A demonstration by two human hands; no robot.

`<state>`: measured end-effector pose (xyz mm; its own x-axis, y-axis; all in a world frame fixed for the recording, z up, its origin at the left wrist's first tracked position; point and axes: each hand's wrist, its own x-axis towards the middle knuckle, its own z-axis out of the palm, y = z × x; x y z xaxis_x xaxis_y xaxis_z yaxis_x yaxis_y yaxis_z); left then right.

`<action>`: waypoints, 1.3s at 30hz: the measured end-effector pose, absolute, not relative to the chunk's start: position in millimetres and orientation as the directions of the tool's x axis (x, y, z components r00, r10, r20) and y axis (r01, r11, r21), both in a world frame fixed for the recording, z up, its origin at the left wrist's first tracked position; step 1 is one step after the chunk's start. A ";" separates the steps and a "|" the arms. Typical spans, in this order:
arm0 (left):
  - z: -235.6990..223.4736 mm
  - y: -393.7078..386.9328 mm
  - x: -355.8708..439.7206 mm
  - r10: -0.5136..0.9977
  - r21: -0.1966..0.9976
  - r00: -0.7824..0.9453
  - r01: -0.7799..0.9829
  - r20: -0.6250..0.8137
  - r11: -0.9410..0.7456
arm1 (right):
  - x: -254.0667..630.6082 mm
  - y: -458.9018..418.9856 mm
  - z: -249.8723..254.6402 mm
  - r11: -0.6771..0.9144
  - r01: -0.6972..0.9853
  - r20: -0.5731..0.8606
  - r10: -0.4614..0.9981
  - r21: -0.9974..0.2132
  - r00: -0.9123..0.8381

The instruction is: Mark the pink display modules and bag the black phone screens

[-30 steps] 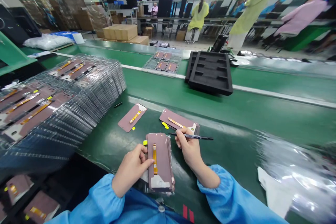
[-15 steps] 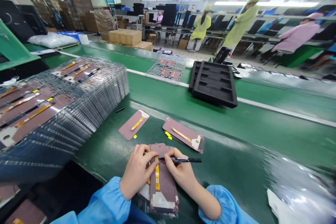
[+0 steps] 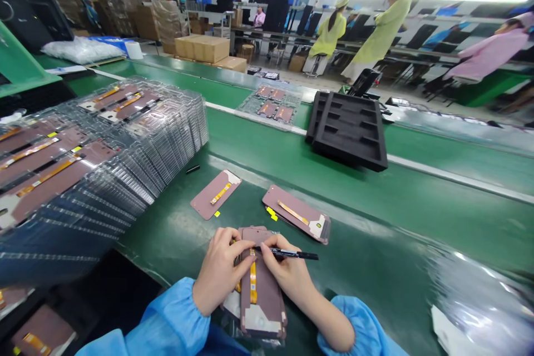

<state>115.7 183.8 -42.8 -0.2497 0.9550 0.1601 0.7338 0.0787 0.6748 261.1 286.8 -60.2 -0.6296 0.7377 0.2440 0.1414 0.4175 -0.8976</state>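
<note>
A stack of brownish-pink phone screen panels lies at the front edge of the green work surface, the top one bearing an orange flex cable. My left hand rests on the stack's left side, its thumb and forefinger closed at the cable's upper end. Between the fingers of my right hand is a black marker pen, its tip at that same end of the cable. The exact contact is partly hidden by the fingertips. A small black cap lies farther off, beside the tray stack.
Tall stacks of clear plastic trays with panels stand on the left. Beyond my hands lie a single panel and a small pile of panels with yellow tabs. Black foam trays sit farther back. Clear plastic film lies right.
The view has shifted slightly, so the surroundings sit a little differently. The marker's tip has moved slightly across the cable's upper end; the left hand keeps its place on the stack.
</note>
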 end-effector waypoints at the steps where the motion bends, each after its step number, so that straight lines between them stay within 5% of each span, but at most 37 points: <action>1: -43.0 184.0 115.6 0.954 0.675 -0.250 0.734 0.162 0.078 | 261.3 287.0 -60.0 0.419 0.145 0.242 0.736 -0.896 -0.632; 13: -46.2 182.4 116.7 0.955 0.664 -0.246 0.744 0.163 0.078 | 260.8 287.3 -63.7 0.371 0.156 0.196 0.749 -0.915 -0.633; 18: -36.4 185.1 108.1 0.964 0.683 -0.233 0.725 0.126 0.085 | 263.4 286.6 -64.0 0.212 0.091 0.130 0.831 -0.973 -0.541; 23: -5.3 212.7 60.6 0.918 0.444 -0.374 0.850 0.129 0.284 | 265.0 289.0 -65.2 -0.013 -0.018 -0.003 0.891 -1.000 -0.453; 28: 4.1 259.4 18.7 0.861 0.285 -0.502 0.840 0.081 0.462 | 264.6 290.6 -65.4 -0.015 -0.052 0.010 0.895 -0.999 -0.446; 39: -13.6 306.5 41.9 0.955 0.058 -0.296 0.954 0.034 0.294 | 262.2 294.3 -63.8 0.020 -0.074 0.051 0.898 -0.997 -0.437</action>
<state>41.9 306.5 -13.6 -0.2962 0.9546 0.0335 0.9541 0.2940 0.0580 262.2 294.3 -63.8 -0.4373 0.8979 0.0507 -0.0745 0.0201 -0.9970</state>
